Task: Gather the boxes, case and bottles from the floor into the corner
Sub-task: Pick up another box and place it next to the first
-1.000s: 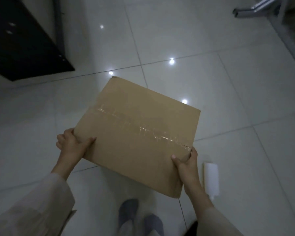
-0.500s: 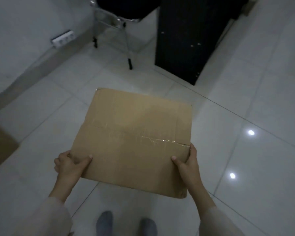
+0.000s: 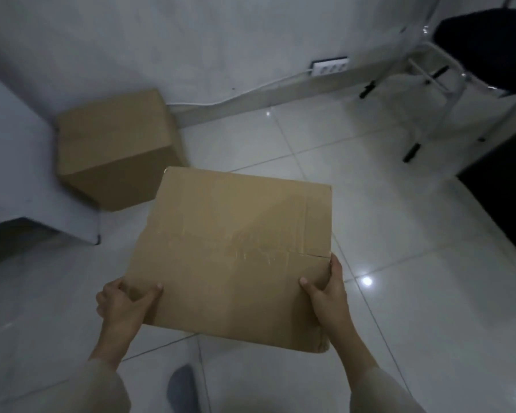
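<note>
I carry a flat taped cardboard box (image 3: 236, 251) in front of me above the tiled floor. My left hand (image 3: 125, 302) grips its near left corner, thumb on top. My right hand (image 3: 328, 296) grips its near right edge, thumb on top as well. A second, cube-shaped cardboard box (image 3: 113, 147) stands on the floor in the corner where the two walls meet, to the upper left of the carried box. No bottles or case are in view.
A wall with a white socket strip (image 3: 329, 67) and cable runs along the back. A metal-legged chair with a black seat (image 3: 459, 55) stands at the upper right, and dark furniture (image 3: 507, 189) at the right edge. A white wall end (image 3: 42, 204) juts out at the left.
The view has swung left across the room: the white bottle on the floor and then the black cabinet slid out, and the corner with the second box has come into sight. Both hands kept their hold.
</note>
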Tool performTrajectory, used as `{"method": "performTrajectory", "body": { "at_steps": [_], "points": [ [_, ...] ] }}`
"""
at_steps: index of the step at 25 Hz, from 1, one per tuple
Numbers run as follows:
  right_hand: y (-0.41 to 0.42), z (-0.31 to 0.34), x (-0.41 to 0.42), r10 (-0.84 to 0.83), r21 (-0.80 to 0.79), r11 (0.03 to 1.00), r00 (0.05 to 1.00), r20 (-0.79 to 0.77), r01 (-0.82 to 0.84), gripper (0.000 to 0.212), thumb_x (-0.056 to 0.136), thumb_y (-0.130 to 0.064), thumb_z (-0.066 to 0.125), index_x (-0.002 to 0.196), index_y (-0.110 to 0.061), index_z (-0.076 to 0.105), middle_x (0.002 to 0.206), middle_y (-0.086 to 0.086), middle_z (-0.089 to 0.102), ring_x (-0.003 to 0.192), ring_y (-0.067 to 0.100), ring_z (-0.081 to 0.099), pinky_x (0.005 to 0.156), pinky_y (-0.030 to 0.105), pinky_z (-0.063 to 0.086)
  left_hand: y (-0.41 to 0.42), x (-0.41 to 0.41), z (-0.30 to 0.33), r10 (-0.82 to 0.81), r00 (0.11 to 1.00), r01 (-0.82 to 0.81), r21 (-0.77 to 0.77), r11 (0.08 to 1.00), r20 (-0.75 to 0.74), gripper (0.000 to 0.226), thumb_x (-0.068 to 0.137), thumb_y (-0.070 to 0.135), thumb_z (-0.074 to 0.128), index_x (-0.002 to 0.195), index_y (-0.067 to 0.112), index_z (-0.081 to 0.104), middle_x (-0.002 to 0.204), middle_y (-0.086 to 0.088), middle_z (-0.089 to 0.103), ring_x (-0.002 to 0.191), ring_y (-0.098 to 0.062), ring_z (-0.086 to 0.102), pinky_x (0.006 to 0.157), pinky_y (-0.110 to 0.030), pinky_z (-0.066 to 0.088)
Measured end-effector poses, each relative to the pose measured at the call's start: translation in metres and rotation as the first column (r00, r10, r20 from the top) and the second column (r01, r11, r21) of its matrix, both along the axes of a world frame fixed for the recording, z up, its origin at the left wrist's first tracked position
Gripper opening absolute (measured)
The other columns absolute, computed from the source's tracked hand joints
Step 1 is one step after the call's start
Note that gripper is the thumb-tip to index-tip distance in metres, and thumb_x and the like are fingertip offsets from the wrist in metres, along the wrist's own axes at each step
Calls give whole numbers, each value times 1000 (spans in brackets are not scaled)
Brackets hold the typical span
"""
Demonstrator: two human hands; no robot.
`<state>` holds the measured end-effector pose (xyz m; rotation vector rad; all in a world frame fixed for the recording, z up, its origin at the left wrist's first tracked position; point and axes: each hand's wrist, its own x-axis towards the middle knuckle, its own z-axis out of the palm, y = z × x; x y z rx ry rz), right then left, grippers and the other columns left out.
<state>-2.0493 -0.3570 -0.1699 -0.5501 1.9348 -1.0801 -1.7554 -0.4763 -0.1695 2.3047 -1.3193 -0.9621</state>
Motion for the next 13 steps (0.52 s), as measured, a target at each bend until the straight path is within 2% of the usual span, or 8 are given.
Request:
{"method": "performTrajectory", "body": {
  "at_steps": [4, 8, 13],
  "points": [
    [-74, -19, 67, 129, 19, 992, 992, -5, -129, 76, 83, -7, 64, 145, -19, 21, 144, 4, 40, 127, 26, 43, 101, 37, 37, -28, 79, -21, 149, 989, -150, -9, 989, -9, 81, 70, 27, 78, 133, -2, 34, 137, -24, 35, 125, -41, 37, 101, -50, 38],
    [-135, -49, 131, 210, 49, 976, 978, 9, -210, 75, 85, -7, 61, 146, -18, 19, 146, 5, 38, 129, 26, 40, 97, 30, 33, -65, 156, -64, 196, 980, -196, 12, 981, -17, 87, 67, 28, 80, 134, -3, 33, 138, -24, 36, 125, -41, 39, 103, -50, 39],
    [-200, -88, 180, 249, 72, 966, 968, 10, -249, 71, 87, -4, 56, 146, -17, 18, 146, 6, 36, 131, 29, 39, 104, 40, 36, -122, 214, -109, 156, 986, -153, 54, 987, -60, 90, 66, 26, 82, 136, -1, 31, 139, -23, 36, 126, -40, 39, 105, -50, 37]
  ]
}}
